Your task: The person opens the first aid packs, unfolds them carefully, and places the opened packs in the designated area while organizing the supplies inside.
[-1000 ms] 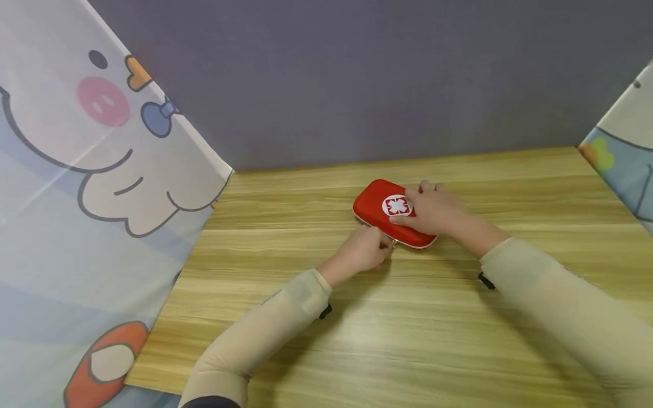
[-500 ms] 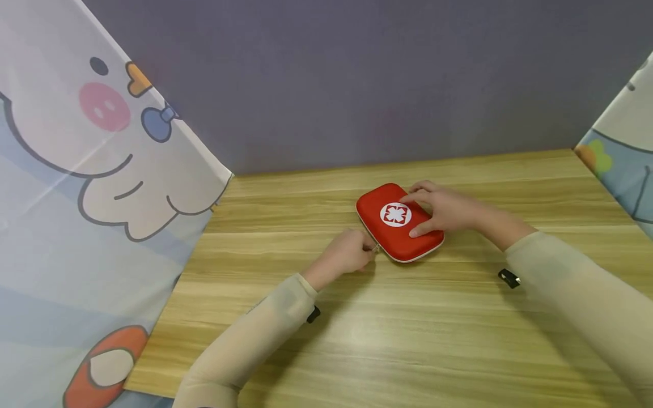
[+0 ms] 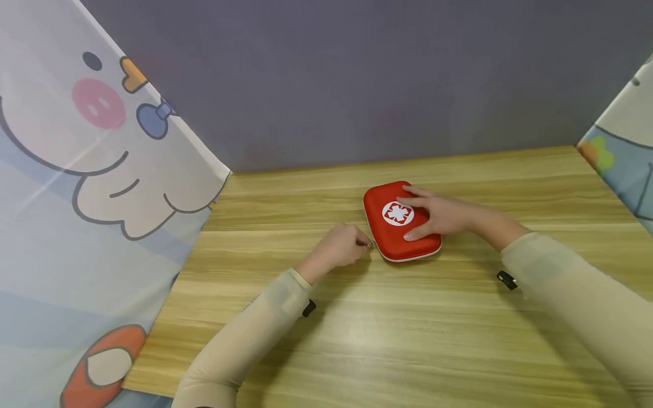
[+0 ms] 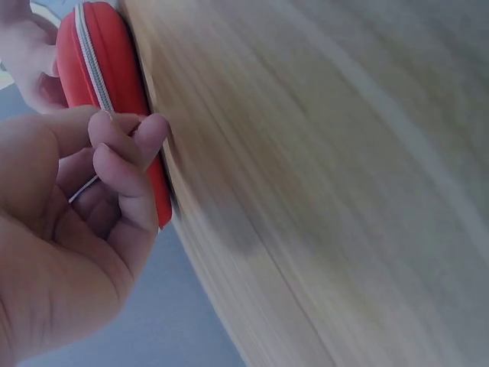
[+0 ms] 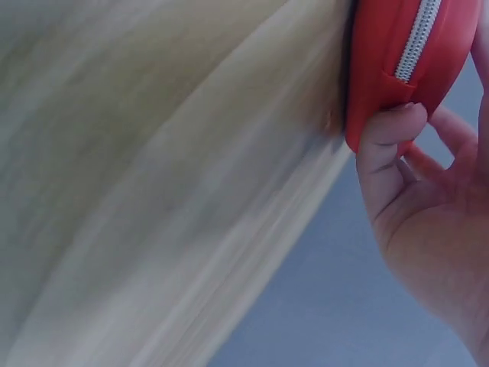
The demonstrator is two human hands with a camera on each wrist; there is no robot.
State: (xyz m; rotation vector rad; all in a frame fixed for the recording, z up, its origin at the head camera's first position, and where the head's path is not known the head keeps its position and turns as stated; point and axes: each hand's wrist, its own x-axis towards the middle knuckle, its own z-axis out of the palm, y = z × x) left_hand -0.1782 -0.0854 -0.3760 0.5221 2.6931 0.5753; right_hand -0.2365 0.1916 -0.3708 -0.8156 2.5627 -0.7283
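A red first-aid case (image 3: 380,221) with a white cross emblem (image 3: 398,213) lies flat on the wooden table, its lid down. At the case's left side, my left hand (image 3: 339,246) pinches the small zipper pull (image 3: 370,245) between thumb and fingers. The left wrist view shows a pale zipper (image 4: 90,61) running along the case wall above the left hand, its teeth together there; the pull is mostly covered by fingertips. My right hand (image 3: 444,214) holds the case's right part, fingers spread over the top. From the right wrist, its bent thumb (image 5: 390,130) presses near the zipper's end.
The wooden table (image 3: 285,209) extends around the case on all sides. Behind it rises a grey panel (image 3: 357,85). Cartoon-printed cloth (image 3: 46,255) hangs at the left, with more at the right. A dark strap end sticks out below each sleeve.
The case has turned clockwise and shifted slightly right. My left hand has moved left with the pull, from the front edge to the left side. My right hand has moved off the emblem towards the right.
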